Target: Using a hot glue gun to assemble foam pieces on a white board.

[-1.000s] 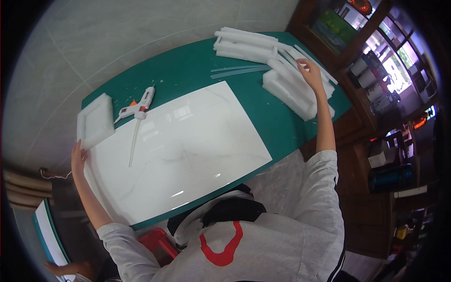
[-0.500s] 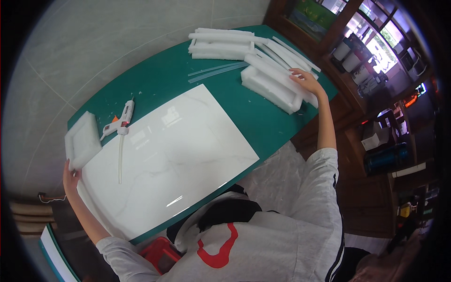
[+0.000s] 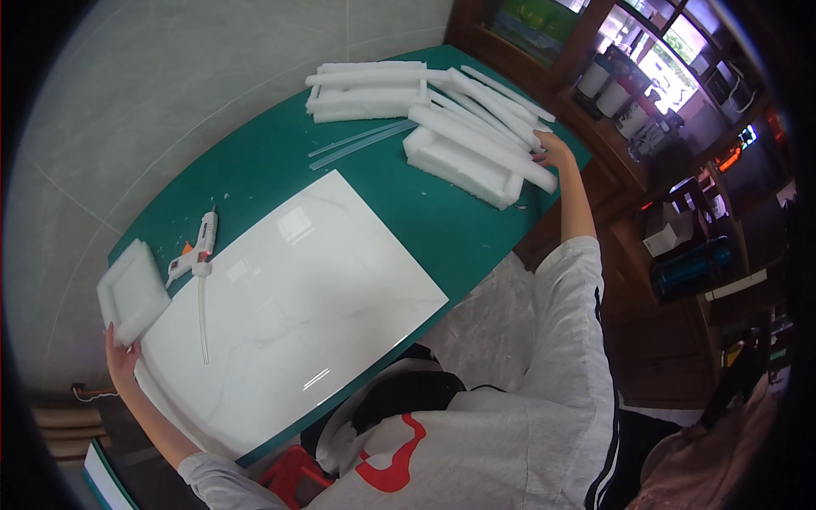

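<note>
At the left end of the table, my left hand [image 3: 121,357] grips the near corner of a white foam frame [image 3: 127,293] with a sunken middle. My right hand [image 3: 554,151] reaches to the far right, its fingers closed about the end of a white foam strip [image 3: 489,102] in a loose pile. Just below it, another thick foam strip [image 3: 484,146] rests on a foam box [image 3: 463,174]. Between my hands lies a glossy white marbled sheet [image 3: 297,272]. A white glue gun [image 3: 205,242] stands at the sheet's far edge, a clear glue stick [image 3: 203,319] trailing from it.
Thin translucent sticks [image 3: 361,144] lie on the green tabletop [image 3: 263,157] near another foam box [image 3: 365,106]. A grey wall [image 3: 195,76] borders the far side. Dark wooden shelves [image 3: 625,144] stand at the right, and a red stool [image 3: 293,476] is below the near edge.
My right hand has slid right and slightly nearer, from atop the foam strips to a strip's end. My left hand stays at the foam frame. The whole view has shifted a little.
</note>
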Tool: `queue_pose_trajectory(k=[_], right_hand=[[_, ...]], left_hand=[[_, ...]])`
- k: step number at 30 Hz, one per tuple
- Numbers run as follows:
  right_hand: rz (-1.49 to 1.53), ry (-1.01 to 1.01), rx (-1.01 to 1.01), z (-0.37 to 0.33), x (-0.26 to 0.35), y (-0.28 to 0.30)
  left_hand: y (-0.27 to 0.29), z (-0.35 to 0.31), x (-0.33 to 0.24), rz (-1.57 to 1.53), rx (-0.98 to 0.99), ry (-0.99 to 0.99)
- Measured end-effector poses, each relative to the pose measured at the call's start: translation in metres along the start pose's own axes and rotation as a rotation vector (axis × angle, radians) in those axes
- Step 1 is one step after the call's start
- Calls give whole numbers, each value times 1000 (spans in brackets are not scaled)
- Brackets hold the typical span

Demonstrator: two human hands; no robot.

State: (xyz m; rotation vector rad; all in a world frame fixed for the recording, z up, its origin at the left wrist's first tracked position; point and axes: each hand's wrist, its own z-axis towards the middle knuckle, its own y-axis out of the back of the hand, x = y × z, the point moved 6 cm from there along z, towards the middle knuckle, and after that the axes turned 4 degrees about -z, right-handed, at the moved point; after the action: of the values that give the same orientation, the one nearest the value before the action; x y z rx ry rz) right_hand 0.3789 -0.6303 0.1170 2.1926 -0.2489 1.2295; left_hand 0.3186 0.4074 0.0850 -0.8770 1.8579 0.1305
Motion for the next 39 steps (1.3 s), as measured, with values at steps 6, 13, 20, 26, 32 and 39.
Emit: queue_pose_trajectory(k=[6,13,20,26,32,39], right_hand=[[-139,74,203,-30,16,-26],[-623,268,113,18,41,-29],[-1207,786,-385,48,80,-39],[-1318,601,-469,75,73,-32],[-1233,593,-572,59,89,-25],[-1099,603,-628,47,124,1]], left_hand=[[-7,0,-12,-14,212,-11],[7,2,-25,-60,151,-134],[25,-60,-39,-303,174,-235],[20,-161,-19,-412,297,-366],[3,-242,65,-304,110,-247],[-19,-305,168,-332,21,51]])
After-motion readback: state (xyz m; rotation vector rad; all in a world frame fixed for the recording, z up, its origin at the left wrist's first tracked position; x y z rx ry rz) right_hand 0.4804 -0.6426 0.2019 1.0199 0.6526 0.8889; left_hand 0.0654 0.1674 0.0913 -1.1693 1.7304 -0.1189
